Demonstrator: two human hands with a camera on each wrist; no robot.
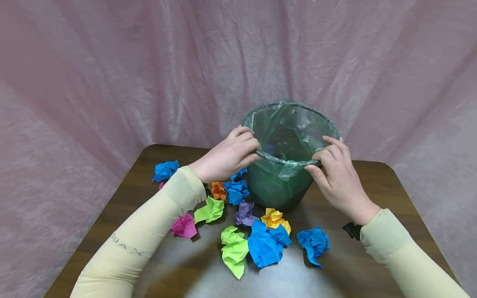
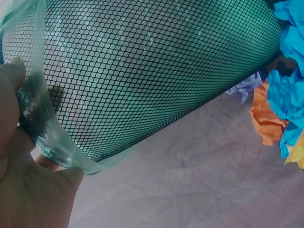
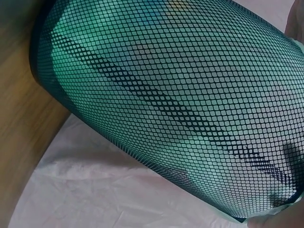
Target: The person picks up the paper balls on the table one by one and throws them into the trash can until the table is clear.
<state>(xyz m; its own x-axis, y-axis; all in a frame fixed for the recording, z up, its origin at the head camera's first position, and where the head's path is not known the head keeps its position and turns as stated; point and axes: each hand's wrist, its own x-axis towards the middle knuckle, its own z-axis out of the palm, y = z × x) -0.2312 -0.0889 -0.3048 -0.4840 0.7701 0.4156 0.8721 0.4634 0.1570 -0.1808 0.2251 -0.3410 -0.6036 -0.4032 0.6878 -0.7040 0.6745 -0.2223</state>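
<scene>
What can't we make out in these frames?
- Bin bottom inside: head view, hidden by the near rim and green liner.
- Right hand: right wrist view, only a sliver at the frame edge.
- Left hand fingertips: head view, curled over the rim.

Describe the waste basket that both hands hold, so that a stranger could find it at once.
On the brown table, behind the scattered crumpled paper balls, stands a dark mesh waste basket. The left hand and right hand grip its near rim. It is the only container there, lined with a translucent green bag.
</scene>
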